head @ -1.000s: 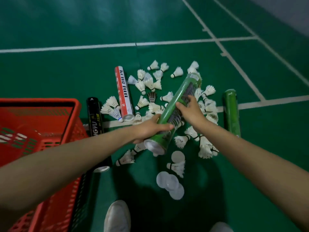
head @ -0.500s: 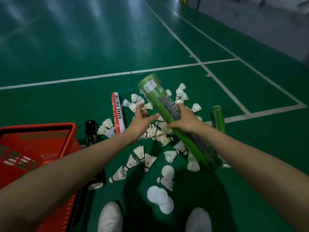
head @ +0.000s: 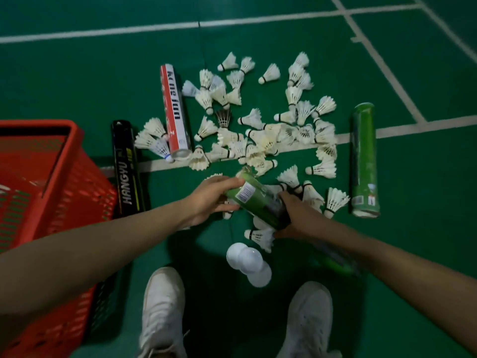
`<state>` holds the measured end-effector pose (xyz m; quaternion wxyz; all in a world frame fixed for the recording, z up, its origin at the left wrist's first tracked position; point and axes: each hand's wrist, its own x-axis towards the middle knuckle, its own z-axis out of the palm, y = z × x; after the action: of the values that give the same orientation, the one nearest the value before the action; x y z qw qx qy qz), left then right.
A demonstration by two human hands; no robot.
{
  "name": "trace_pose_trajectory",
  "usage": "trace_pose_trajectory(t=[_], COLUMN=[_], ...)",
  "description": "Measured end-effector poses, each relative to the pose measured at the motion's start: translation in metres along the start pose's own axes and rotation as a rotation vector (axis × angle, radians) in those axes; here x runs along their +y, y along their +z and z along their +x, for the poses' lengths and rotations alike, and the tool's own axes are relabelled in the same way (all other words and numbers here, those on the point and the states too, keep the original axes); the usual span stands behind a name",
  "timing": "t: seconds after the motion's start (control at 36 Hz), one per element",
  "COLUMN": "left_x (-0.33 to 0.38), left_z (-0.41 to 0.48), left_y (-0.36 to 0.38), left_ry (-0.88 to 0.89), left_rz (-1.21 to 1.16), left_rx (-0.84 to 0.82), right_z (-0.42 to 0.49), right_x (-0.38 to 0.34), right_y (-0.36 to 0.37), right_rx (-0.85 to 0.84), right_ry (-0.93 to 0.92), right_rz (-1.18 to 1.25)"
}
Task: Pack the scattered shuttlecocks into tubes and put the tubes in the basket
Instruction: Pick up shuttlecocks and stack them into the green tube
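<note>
The floor is a green court crossed by white lines. A red basket stands at the left, and I cannot make out what is inside it. A black tube lies just beside it, with a red-and-white tube further out and a green tube well to the right. Shuttlecocks lie strewn between them. Both hands hold a second green tube tilted above the heap: the left hand curls round its upper end and the right hand grips lower down. Round white lids lie near the white shoes.
</note>
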<state>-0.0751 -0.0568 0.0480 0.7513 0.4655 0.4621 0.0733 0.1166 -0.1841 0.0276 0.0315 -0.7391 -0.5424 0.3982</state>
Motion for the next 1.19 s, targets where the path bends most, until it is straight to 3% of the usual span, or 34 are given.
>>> trace_pose_trajectory(t=[0.14, 0.28, 0.42, 0.5, 0.58, 0.78, 0.94, 1.03, 1.11, 1.19], left_x=[-0.034, -0.051, -0.080, -0.111, -0.137, -0.155, -0.165, -0.167, -0.155, -0.139], left_z=[0.014, 0.029, 0.026, 0.017, 0.009, 0.006, 0.017, 0.022, 0.025, 0.038], left_y=[0.010, 0.011, 0.008, 0.001, -0.007, -0.009, -0.016, -0.017, -0.014, -0.014], left_ry=[-0.083, -0.089, 0.045, 0.166, 0.237, 0.323, 0.363, 0.381, 0.393, 0.552], left_rz=[0.023, 0.220, 0.257, 0.637, 0.938, 1.083, 1.380, 1.381, 1.163, 1.229], left_rx=[-0.068, -0.052, 0.128, 0.145, 0.027, -0.089, -0.156, -0.045, 0.156, 0.235], right_z=[0.018, 0.031, 0.024, 0.015, 0.006, -0.003, 0.000, 0.002, 0.004, 0.007], right_x=[-0.011, -0.011, 0.006, 0.014, 0.021, 0.025, 0.025, 0.028, 0.031, 0.033], right_y=[0.016, 0.028, 0.031, 0.035, 0.044, 0.060, 0.061, 0.060, 0.058, 0.056], right_rx=[0.027, 0.029, 0.148, 0.172, 0.139, 0.157, 0.178, 0.216, 0.284, 0.310], right_ry=[-0.099, -0.092, -0.037, -0.029, -0.024, 0.019, 0.029, 0.032, 0.063, 0.078], right_rz=[0.255, 0.150, 0.106, 0.083, 0.062, 0.001, -0.056, -0.067, -0.071, -0.061])
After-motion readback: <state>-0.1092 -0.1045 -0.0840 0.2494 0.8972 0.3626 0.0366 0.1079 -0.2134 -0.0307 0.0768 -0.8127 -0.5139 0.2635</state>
